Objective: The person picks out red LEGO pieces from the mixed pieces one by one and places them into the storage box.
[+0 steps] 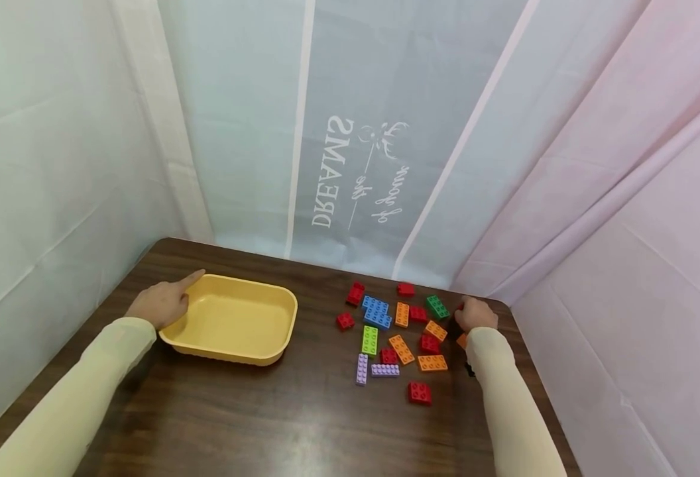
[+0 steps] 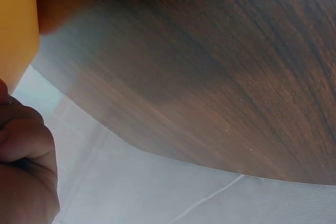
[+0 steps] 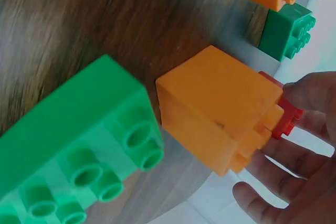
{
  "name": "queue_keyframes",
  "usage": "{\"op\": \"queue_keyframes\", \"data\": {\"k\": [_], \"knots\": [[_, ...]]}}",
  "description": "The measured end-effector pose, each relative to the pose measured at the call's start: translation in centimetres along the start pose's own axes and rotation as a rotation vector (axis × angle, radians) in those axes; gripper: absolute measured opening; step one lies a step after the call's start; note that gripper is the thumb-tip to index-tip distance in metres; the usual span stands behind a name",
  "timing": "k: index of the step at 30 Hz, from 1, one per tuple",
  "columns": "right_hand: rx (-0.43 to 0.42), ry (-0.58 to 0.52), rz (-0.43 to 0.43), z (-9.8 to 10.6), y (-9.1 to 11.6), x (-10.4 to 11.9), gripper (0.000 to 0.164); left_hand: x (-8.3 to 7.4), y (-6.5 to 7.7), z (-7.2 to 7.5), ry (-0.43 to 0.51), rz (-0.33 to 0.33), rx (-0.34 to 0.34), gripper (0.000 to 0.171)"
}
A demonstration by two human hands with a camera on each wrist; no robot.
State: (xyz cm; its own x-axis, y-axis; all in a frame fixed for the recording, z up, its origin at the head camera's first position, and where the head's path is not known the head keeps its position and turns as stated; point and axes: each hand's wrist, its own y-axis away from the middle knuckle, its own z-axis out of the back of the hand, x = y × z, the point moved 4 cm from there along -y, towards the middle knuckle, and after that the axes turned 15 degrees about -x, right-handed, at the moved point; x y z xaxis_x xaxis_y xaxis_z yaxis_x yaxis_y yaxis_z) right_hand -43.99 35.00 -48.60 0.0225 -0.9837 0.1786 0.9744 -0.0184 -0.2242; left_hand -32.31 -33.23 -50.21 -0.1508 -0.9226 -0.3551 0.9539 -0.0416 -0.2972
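Observation:
My left hand [image 1: 158, 305] holds the left edge of a yellow tray [image 1: 231, 344], with its index finger stretched along the rim. In the left wrist view its other fingers [image 2: 26, 140] are curled beside the tray's outer wall. Over at the table's right side my right hand [image 1: 476, 313] pinches a red toy building brick [image 3: 287, 116] between thumb and fingers, partly hidden by an orange brick [image 3: 210, 103]. That orange brick stands just in front of the fingers. A large green brick [image 3: 100, 145] lies nearer the wrist camera.
Loose bricks spread over the right half of the brown table [image 1: 302, 411]: blue bricks [image 1: 376, 311], a lime brick [image 1: 370, 340], purple bricks [image 1: 385, 370], a green brick [image 1: 437, 307], several orange and red ones [image 1: 419, 393]. Fabric curtains [image 1: 254, 132] surround the table.

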Motion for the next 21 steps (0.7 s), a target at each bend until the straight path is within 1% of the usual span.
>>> {"op": "queue_keyframes", "data": {"k": [4,10,15,21], "knots": [[-0.01,-0.027,0.018,0.5,0.0,0.2,0.014,0.1,-0.1,0.0,-0.017,-0.005,-0.009,0.062],[-0.004,-0.051,0.064,1.2,-0.4,0.7,0.016,0.3,-0.1,0.0,-0.057,-0.016,-0.021,0.062],[-0.013,-0.073,0.11,2.0,-0.6,1.5,0.019,0.1,0.0,0.2,-0.058,-0.016,-0.035,0.061],[-0.029,-0.065,0.13,3.1,-0.5,3.0,0.024,-0.1,0.1,-0.1,-0.05,-0.008,-0.03,0.061]]}}
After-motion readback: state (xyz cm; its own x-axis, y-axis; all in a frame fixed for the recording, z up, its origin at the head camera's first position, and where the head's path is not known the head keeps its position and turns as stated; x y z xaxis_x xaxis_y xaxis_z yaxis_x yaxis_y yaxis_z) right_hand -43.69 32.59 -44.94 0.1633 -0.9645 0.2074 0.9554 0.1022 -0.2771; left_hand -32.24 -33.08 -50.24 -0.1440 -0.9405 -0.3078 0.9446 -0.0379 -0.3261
